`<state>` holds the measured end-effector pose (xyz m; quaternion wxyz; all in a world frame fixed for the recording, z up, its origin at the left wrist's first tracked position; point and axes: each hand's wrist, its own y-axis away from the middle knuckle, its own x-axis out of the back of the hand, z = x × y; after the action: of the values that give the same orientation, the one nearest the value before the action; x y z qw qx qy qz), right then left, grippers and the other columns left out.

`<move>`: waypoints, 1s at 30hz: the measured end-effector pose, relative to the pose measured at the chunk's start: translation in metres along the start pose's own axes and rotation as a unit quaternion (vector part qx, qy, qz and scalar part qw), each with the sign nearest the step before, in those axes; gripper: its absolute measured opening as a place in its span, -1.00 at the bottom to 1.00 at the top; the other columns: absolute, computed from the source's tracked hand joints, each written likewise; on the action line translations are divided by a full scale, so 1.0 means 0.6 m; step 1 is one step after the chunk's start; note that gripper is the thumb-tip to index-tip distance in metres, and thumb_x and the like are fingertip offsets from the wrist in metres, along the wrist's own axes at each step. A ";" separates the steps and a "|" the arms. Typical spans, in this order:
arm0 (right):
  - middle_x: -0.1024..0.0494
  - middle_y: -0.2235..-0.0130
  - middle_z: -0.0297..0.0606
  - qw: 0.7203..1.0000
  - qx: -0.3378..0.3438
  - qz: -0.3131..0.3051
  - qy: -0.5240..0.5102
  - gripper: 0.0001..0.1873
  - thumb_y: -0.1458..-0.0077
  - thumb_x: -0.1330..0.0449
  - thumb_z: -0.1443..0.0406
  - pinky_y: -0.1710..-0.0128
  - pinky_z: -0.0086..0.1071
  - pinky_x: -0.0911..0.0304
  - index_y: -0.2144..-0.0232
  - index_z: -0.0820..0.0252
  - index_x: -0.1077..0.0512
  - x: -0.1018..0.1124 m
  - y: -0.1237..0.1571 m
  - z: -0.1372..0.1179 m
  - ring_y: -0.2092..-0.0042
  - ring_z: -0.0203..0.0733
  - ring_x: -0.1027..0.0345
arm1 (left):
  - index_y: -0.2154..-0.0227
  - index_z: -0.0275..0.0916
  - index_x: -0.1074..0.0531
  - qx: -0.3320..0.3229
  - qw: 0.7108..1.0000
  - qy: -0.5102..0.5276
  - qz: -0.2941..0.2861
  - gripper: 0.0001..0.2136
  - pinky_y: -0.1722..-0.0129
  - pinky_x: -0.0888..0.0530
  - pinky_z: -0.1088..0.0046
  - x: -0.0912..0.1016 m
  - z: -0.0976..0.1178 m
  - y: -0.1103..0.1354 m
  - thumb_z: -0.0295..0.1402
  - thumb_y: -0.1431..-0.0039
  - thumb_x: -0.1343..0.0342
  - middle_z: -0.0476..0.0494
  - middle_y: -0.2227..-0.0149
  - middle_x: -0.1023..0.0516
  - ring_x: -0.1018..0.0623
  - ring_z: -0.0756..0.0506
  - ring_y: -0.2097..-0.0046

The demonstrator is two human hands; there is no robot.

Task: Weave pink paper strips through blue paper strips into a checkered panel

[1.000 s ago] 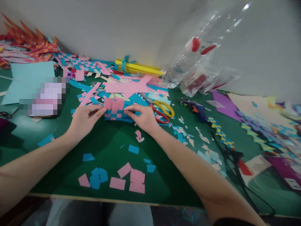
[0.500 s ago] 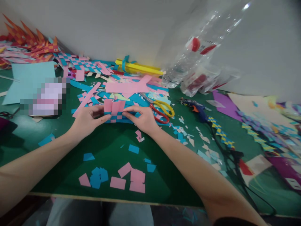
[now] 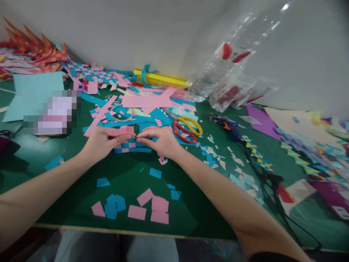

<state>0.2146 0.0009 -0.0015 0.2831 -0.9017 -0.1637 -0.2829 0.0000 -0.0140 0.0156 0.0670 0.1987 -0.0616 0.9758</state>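
Observation:
A woven piece of pink and blue paper strips [image 3: 132, 145] lies between my two hands, low over the green table. My left hand [image 3: 99, 145] is closed on its left side, the thumb lying over the folded-up pink strips. At the right, my right hand [image 3: 161, 140] pinches the weave near its middle, thumb and fingertips together; the exact spot held is partly hidden. Just beyond my right hand lie scissors [image 3: 188, 130] with one red and one yellow handle. A clear roll of tape [image 3: 122, 119] rests on blue strips behind the weave.
Pink and blue paper cuttings [image 3: 159, 208] lie near the front edge. A plastic bottle [image 3: 237, 51] leans at the back right, beside crumpled plastic [image 3: 231, 95]. A glue gun [image 3: 231, 131] with its cord lies right. A phone [image 3: 56, 114] is at left.
The woven piece has tilted down toward me, and its upright pink strips are now folded lower. My right hand has shifted slightly left and down; my left fingers now cover the strips.

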 end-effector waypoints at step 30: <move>-0.67 0.29 -0.35 0.992 0.052 0.098 0.060 -0.92 -0.14 -0.27 0.23 -0.05 -0.18 -0.39 0.34 0.03 -0.58 0.010 0.002 0.043 0.09 -0.11 -0.55 | 0.34 -0.17 -0.63 -0.037 0.993 -0.090 0.069 -0.65 0.44 -0.41 0.45 0.007 -0.017 -0.006 -0.01 -0.14 -0.13 -0.04 0.43 -0.61 -0.52 -0.10 0.39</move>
<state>0.2306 0.0164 -0.0159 0.3653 -0.8790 -0.0715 -0.2980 -0.0069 -0.0085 0.0082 0.0011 0.2782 -0.1169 0.9534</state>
